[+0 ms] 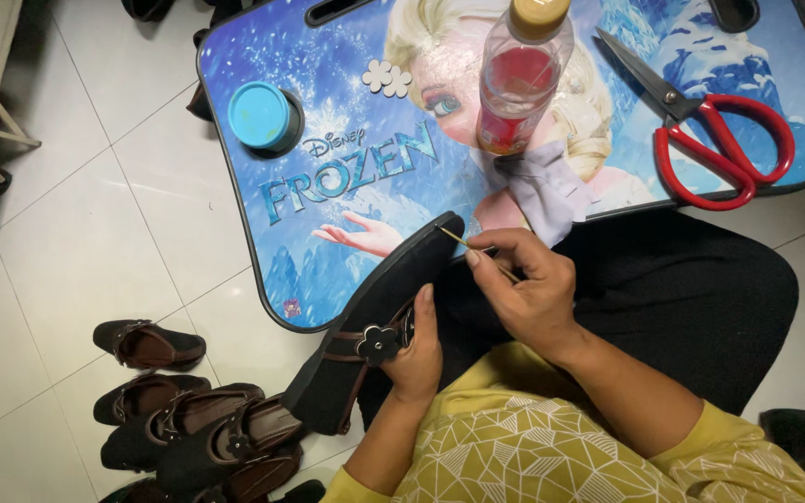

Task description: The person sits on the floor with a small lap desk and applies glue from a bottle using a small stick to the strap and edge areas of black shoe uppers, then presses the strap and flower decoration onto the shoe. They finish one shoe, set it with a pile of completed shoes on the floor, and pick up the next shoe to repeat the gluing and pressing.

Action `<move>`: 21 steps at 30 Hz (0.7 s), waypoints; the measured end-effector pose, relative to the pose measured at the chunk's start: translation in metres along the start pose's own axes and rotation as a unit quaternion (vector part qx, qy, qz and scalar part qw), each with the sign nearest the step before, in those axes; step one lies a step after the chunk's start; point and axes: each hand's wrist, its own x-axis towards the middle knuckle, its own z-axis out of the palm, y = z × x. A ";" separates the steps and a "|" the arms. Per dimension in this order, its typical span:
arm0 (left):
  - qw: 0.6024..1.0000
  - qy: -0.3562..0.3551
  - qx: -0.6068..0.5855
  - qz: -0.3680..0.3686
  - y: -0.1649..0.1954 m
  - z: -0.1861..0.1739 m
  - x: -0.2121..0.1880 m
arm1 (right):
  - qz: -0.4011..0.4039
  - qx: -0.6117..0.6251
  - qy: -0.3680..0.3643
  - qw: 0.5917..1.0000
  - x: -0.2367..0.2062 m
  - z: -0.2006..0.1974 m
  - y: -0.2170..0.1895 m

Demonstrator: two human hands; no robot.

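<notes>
Gripped in the left hand (418, 349) is a black shoe (379, 321), fingers wrapped round its middle by the brown strap and flower-shaped ornament (379, 343). Shoe lies tilted, sole turned up, toe pointing toward the lap table (263, 200) and heel hanging down over the floor. Right hand (531, 296) is closed in a pinch on a thin stick (466, 244) — its tip meets the sole near the toe, just above the left-hand hold. Both hands sit over the person's lap, black trousers beneath, yellow patterned sleeves at the forearms.

On the table: a blue round lid (264, 115), a small white flower cut-out (388, 78), a clear bottle with red contents (522, 79), a grey cloth (544, 186) and red-handled scissors (715, 140) — all well apart from the shoe. More black shoes (188, 419) lie on the white tile floor, lower left.
</notes>
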 end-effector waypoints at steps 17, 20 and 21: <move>0.998 -0.039 0.015 -0.038 -0.008 -0.001 -0.004 | -0.059 -0.057 -0.001 0.997 -0.008 0.005 -0.014; 0.987 -0.059 0.134 0.065 -0.010 -0.003 -0.004 | -0.078 -0.054 -0.026 0.995 -0.009 0.005 -0.015; 0.971 -0.084 0.197 0.103 -0.011 -0.004 -0.005 | -0.087 -0.054 -0.031 0.994 -0.010 0.005 -0.015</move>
